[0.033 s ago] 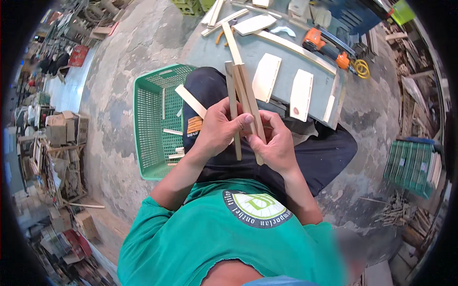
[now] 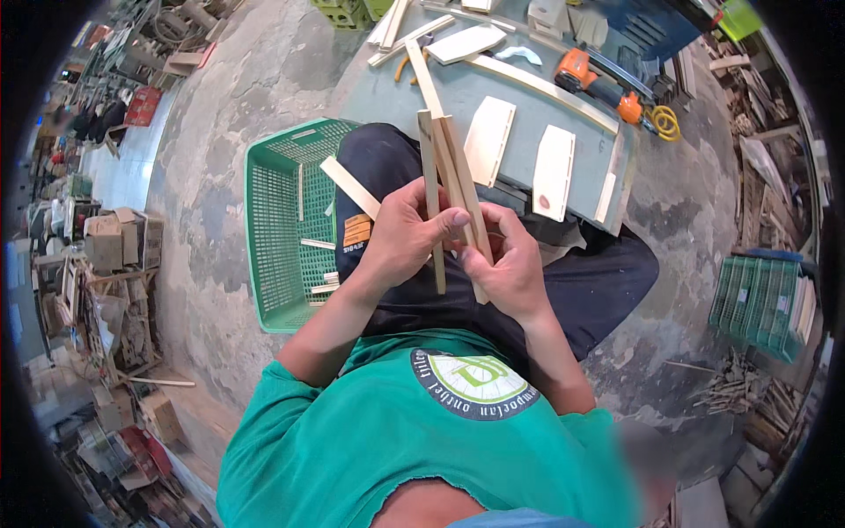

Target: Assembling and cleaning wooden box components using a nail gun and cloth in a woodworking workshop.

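In front of my lap, several narrow wooden strips point(image 2: 453, 167) stand in a loose bundle between my two hands. My left hand point(image 2: 405, 238) is closed on them, its thumb pressed along their near side. One thin strip point(image 2: 429, 158) sits slightly apart at the bundle's left. A pale flat strip point(image 2: 350, 187) sticks out leftward beside my left hand; whether the hand grips it, I cannot tell. My right hand point(image 2: 510, 264) pinches the bundle's lower right part between thumb and fingers. Behind the bundle's top, a light strip point(image 2: 422, 79) reaches over the worktable point(image 2: 414, 119).
Left of my leg stands a green plastic basket point(image 2: 264, 238) with wood offcuts. On the table lie two shaped pale boards point(image 2: 490, 141) point(image 2: 554, 172), a long strip point(image 2: 546, 92), orange-handled pliers point(image 2: 405, 70) and an orange-black power tool point(image 2: 590, 79). Green crates point(image 2: 757, 304) and scrap wood are at right.
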The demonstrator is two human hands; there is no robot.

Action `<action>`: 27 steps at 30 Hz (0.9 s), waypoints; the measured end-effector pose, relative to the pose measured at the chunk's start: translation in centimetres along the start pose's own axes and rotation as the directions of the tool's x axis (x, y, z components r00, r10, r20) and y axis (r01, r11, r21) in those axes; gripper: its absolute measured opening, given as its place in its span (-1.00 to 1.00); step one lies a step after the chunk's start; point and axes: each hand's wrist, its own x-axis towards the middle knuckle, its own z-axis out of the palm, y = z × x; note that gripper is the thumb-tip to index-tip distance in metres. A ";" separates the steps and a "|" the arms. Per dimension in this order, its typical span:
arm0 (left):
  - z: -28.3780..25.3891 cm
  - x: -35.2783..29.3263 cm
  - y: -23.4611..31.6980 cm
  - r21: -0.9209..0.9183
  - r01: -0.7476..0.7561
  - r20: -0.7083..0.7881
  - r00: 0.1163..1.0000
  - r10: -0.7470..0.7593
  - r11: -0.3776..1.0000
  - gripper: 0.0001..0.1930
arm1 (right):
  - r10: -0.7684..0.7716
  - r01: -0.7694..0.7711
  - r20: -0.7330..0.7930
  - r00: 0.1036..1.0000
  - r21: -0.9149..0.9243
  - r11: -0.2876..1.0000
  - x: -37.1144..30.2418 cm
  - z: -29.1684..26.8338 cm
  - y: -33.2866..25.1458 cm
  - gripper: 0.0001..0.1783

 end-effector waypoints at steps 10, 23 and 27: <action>0.1 4.0 2.6 0.100 -0.231 -0.001 0.973 0.232 0.968 -0.57 | 0.105 -0.119 0.091 0.990 0.173 0.978 -2.3 -3.0 -0.4 -0.39; 2.3 5.3 0.8 0.072 -0.404 -0.332 0.852 0.404 0.912 -0.76 | 0.071 0.377 -0.707 0.704 0.457 0.806 -0.6 -4.3 2.9 -0.76; 2.9 5.4 0.5 0.062 -0.443 -0.306 0.844 0.440 0.894 -0.72 | 0.043 0.424 -0.753 0.657 0.416 0.804 -0.5 -4.6 3.8 -0.82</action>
